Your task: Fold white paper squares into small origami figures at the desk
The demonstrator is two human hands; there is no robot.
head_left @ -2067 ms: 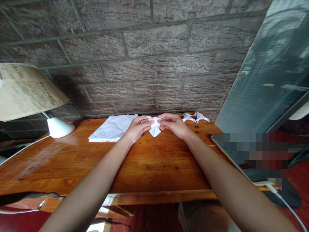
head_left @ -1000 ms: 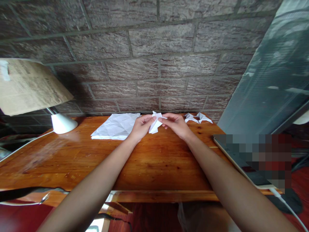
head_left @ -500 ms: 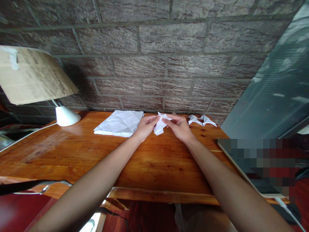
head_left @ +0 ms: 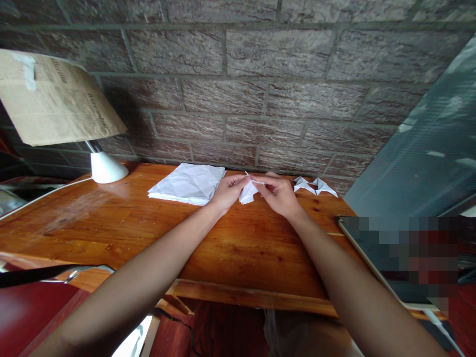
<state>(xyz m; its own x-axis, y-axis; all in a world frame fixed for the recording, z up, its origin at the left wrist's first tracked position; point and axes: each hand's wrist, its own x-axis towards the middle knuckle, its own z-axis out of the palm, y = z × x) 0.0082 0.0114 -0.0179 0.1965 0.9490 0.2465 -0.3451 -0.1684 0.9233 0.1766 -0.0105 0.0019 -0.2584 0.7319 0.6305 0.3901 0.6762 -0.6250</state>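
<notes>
Between my two hands is a small piece of folded white paper (head_left: pixel 248 192), pointed at the top and with angular flaps below. My left hand (head_left: pixel 227 192) pinches its left side with thumb and fingers. On the right side my right hand (head_left: pixel 277 192) grips it, thumb toward me. The fingertips cover part of the folds. A stack of creased white paper sheets (head_left: pixel 188 182) lies just left of my left hand. To the right of my right hand sit two folded paper shapes (head_left: pixel 315 185), pointed and side by side.
A lamp with a newsprint-covered shade (head_left: pixel 59 101) and white base (head_left: pixel 107 167) stands at the left of the wooden table (head_left: pixel 238 258). A dark flat screen (head_left: pixel 372 253) lies along the right edge. Behind rises a brick wall (head_left: pixel 223 94). A black strap (head_left: pixel 40 275) crosses the front left.
The folded paper has tilted, so its top part now shows nearly edge-on between my fingertips. Both hands keep their hold. The whole view has shifted slightly.
</notes>
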